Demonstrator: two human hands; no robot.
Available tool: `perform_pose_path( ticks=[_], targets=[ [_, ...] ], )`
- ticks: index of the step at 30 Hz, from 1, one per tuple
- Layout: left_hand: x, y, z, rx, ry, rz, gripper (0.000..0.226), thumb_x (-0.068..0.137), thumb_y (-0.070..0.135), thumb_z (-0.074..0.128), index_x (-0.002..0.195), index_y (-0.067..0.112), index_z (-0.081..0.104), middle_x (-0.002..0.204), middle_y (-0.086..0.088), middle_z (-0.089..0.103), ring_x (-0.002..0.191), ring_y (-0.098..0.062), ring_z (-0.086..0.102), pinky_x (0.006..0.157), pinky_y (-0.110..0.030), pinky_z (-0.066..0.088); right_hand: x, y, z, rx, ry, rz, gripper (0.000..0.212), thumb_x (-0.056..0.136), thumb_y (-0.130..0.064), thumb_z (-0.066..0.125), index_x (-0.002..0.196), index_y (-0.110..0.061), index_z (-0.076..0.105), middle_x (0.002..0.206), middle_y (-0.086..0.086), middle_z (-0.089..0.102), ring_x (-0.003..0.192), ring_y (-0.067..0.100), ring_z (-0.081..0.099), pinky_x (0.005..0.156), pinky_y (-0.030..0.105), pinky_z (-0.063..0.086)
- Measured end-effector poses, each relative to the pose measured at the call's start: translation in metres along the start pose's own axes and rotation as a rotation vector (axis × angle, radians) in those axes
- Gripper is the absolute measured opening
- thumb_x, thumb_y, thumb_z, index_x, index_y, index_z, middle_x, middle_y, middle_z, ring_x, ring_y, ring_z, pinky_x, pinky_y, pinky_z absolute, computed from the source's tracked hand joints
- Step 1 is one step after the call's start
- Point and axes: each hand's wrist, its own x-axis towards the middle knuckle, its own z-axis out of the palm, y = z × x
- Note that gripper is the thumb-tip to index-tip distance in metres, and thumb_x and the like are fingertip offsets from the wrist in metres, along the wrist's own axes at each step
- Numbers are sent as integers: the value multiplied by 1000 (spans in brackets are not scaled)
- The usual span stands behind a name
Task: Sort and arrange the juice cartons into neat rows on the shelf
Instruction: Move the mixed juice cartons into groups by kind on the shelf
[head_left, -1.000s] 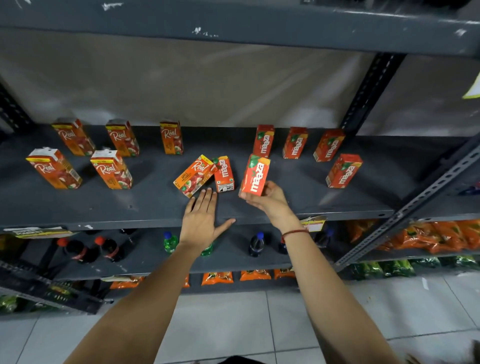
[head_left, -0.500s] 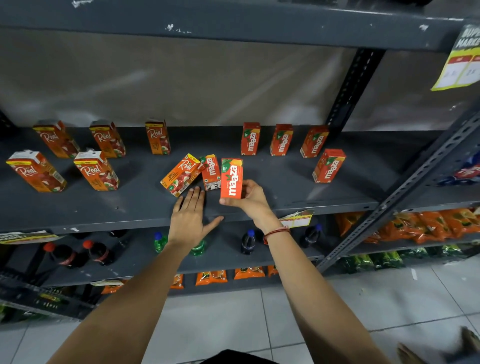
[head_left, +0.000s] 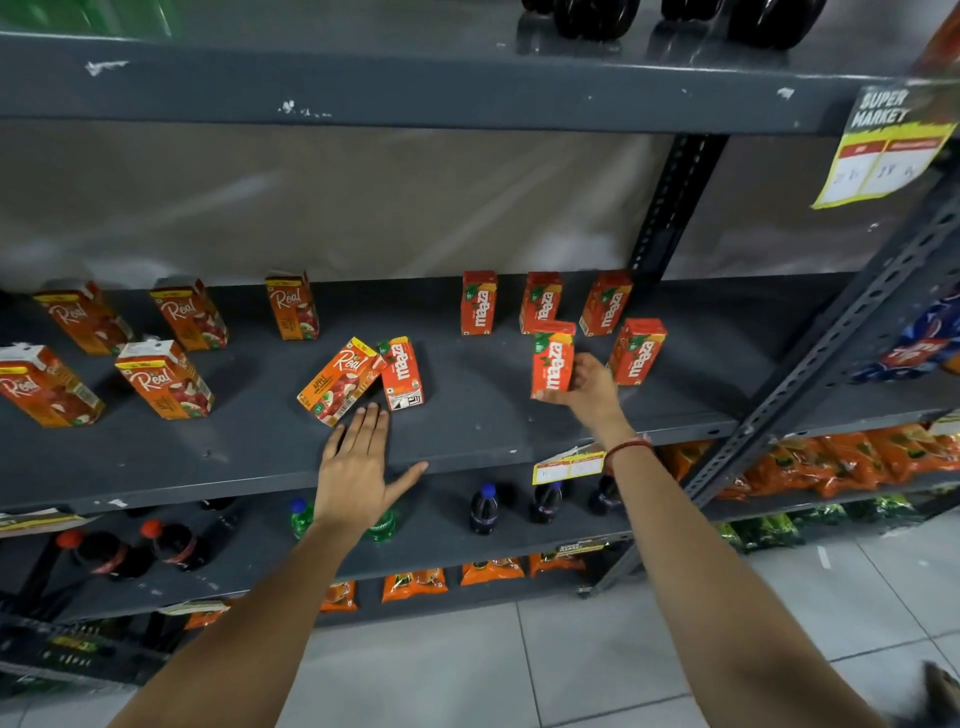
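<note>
Toward the shelf's (head_left: 467, 431) right end, right hand (head_left: 589, 387) gripping a small upright Maaza carton (head_left: 551, 358) by its lower sides, just beside another Maaza carton (head_left: 636, 352). Left hand (head_left: 358, 467) open, flat at the front edge, near a toppled Real carton (head_left: 340, 380). Likely light, stiff, crushable; best held by the sides.

A shop is shown: grey metal shelves (head_left: 467, 431) are stocked with juice cartons (head_left: 478, 301) and bottles (head_left: 483, 509), and a "Super Market" price tag (head_left: 888, 145) is hung at upper right.
</note>
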Motion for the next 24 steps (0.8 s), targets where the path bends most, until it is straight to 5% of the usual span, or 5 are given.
perform_pose_path(
  ticks=[4,11,18,20,24],
  targets=[
    [1,0,1,6,4,4,98,82,76,9,137,1,40,143,-16,44,133,-28,41,109,-46,31,20,6,-23,-89,-26,11,56,66,5,77,115,-2,49,118,17,64,109,29,62,92,36,51],
    [3,2,2,16,13,-11,99,80,77,6,141,4,33,148,-13,38,137,-26,34,113,-44,26,31,15,-18,-182,-3,29,53,75,1,71,123,-1,48,123,18,61,117,31,56,103,48,44],
    [2,1,4,17,26,-14,100,79,78,4,144,6,27,151,-11,33,140,-23,27,116,-42,21,-38,9,41,-100,582,-127,35,76,4,64,109,1,56,109,22,58,103,38,57,92,44,46],
    [2,2,4,12,32,-11,98,79,76,8,143,5,29,150,-12,34,140,-24,29,115,-42,21,-54,0,71,-126,520,-182,28,80,-1,63,108,-1,57,108,20,56,97,36,58,89,46,49],
    [2,1,5,-18,47,3,95,80,74,19,141,3,33,149,-14,37,138,-25,31,115,-43,23,-65,-28,130,-176,55,-182,38,86,-20,63,117,0,56,116,19,57,105,31,56,97,39,44]
  ],
)
